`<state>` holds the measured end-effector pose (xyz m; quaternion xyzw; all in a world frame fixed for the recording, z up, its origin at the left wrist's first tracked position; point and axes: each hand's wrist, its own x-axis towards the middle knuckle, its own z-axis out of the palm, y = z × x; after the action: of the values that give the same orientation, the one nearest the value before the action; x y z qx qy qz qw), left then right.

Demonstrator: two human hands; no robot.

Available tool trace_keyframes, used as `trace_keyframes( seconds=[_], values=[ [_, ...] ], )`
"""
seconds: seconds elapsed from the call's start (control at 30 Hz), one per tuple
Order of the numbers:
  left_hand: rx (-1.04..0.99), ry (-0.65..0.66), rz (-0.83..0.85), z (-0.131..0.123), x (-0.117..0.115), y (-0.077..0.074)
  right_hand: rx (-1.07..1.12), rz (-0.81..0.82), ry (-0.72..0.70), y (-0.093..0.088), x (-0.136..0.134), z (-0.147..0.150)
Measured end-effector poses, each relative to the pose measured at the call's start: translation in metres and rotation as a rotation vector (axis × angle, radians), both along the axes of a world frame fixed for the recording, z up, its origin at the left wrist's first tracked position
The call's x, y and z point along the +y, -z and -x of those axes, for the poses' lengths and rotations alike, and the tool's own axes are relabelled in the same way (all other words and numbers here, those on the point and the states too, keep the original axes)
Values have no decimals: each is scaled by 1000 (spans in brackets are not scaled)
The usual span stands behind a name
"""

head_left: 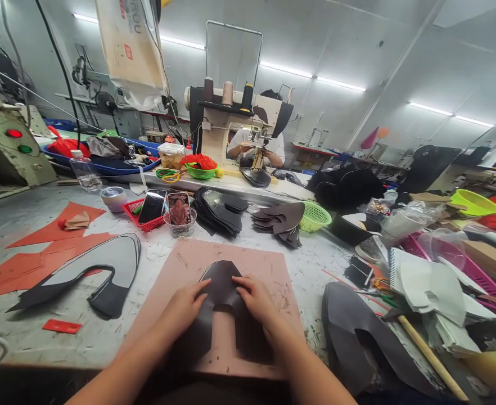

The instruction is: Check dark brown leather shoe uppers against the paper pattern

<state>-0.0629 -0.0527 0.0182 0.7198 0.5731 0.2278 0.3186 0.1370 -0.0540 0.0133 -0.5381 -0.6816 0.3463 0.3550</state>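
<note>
A dark U-shaped shoe upper piece [222, 280] lies on a pink cutting board [269, 264], its rounded end pointing away from me. My left hand [184, 308] grips its left edge near the curve, thumb and forefinger bent on it. On the opposite edge, my right hand [257, 301] has its fingertips closed on the same piece. The undersides of both hands' fingers are hidden. To the right lies a stack of similar dark upper pieces [357, 315]; to the left sits a stack of pieces with grey lining [121, 253].
Behind the board stand cut dark pieces [218, 211], a phone [179, 209] in a clear tub and a red basket [147, 223]. A hammer [429, 354] lies at right. A sewing machine [226, 129] is ahead, with a person [277, 149] behind it. Orange sheets [54, 253] lie left.
</note>
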Motion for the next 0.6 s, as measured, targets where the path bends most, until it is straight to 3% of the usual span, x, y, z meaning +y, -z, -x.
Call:
trace_keyframes(
  seconds=[0.2, 0.6],
  values=[
    [145, 29, -18, 0, 5, 0, -99, 22, -2, 2, 9, 4],
    [171, 39, -15, 1, 7, 8, -142, 63, -14, 4, 10, 3]
  ],
)
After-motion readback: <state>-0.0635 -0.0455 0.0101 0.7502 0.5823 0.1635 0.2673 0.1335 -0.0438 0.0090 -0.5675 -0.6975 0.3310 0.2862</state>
